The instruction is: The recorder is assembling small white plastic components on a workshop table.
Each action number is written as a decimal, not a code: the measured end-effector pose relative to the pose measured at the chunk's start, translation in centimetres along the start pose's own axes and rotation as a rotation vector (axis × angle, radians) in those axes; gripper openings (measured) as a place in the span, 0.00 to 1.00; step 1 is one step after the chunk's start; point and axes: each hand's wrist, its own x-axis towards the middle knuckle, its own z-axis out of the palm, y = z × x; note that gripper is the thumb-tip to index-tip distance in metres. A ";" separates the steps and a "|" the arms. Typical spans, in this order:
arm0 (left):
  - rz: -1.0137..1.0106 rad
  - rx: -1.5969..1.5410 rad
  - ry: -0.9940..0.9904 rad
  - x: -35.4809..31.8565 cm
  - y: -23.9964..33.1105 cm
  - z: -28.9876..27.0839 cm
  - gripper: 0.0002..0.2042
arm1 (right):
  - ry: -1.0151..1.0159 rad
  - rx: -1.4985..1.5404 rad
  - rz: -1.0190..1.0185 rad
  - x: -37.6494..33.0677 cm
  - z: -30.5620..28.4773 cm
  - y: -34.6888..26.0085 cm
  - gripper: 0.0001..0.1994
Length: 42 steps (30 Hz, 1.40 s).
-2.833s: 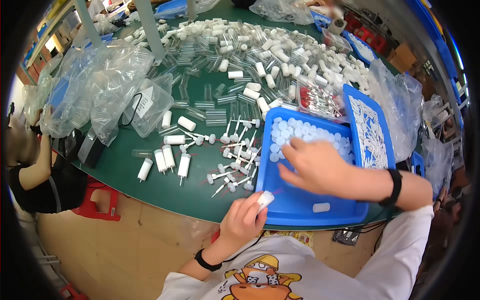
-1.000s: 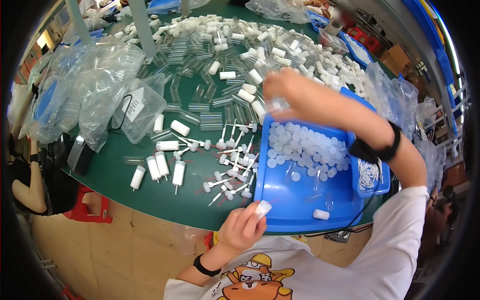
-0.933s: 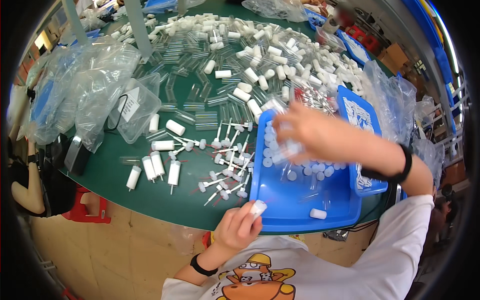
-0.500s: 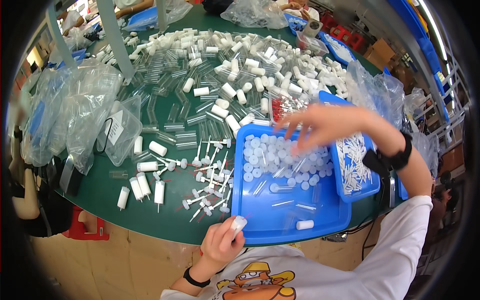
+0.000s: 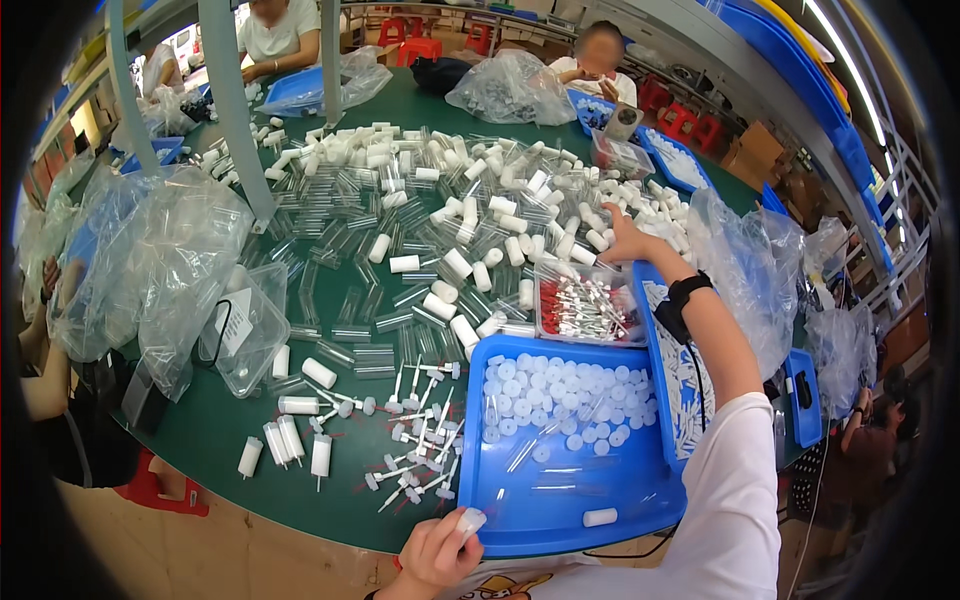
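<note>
The green table (image 5: 340,505) is spreading across the view, its rounded near edge curving above a tan floor (image 5: 240,535). Across its middle a broad pile of white cylinders and clear tubes (image 5: 440,190) is lying loose. The left hand (image 5: 437,555) is gripping a white cylinder (image 5: 470,521) narrowly at the near corner of a blue tray (image 5: 640,500), where translucent discs (image 5: 530,395) are lying. The right hand (image 5: 630,238) is reaching over the pile's right part, thumb and forefinger standing wide apart; whether it is touching a piece, I cannot tell. Below it, a clear box (image 5: 590,342) is holding red-and-white parts. Clear plastic bags (image 5: 190,270) are covering the left side, near grey metal posts (image 5: 230,100). Beyond the far edge, two people are sitting, red stools (image 5: 418,50) are standing behind, and a cardboard box (image 5: 760,150) is resting at the right.
</note>
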 end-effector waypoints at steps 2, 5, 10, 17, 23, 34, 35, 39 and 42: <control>0.027 -0.021 -0.005 -0.7 0.0 0.1 0.17 | 0.056 -0.113 0.145 0.6 0.4 0.4 0.54; 0.030 -0.037 0.035 -0.9 0.1 0.1 0.20 | 0.036 -0.093 0.131 1.0 0.4 -0.3 0.51; 0.015 -0.003 0.105 -0.3 0.0 0.8 0.08 | 0.082 -0.093 0.131 1.0 0.2 0.3 0.45; 0.078 0.002 0.153 -0.5 -0.2 1.1 0.13 | 0.242 -0.077 0.107 1.2 0.5 1.3 0.34; 0.086 0.020 0.147 -0.8 -0.2 1.0 0.15 | 0.347 -0.133 0.062 0.7 0.3 -0.2 0.30; 0.082 -0.027 0.157 -0.9 -0.1 1.5 0.13 | 0.259 0.811 -0.120 -6.5 -6.0 -4.9 0.15; 0.080 -0.038 0.149 -0.8 -0.1 1.6 0.13 | 0.254 0.714 -0.258 -8.4 -5.5 -5.9 0.15; 0.051 0.018 0.148 -1.3 -0.2 0.7 0.14 | 0.006 0.441 -0.695 -19.3 -2.0 -15.4 0.19; 0.050 -0.016 0.133 -0.6 0.2 1.2 0.13 | -0.206 0.233 -0.764 -26.1 0.7 -18.4 0.21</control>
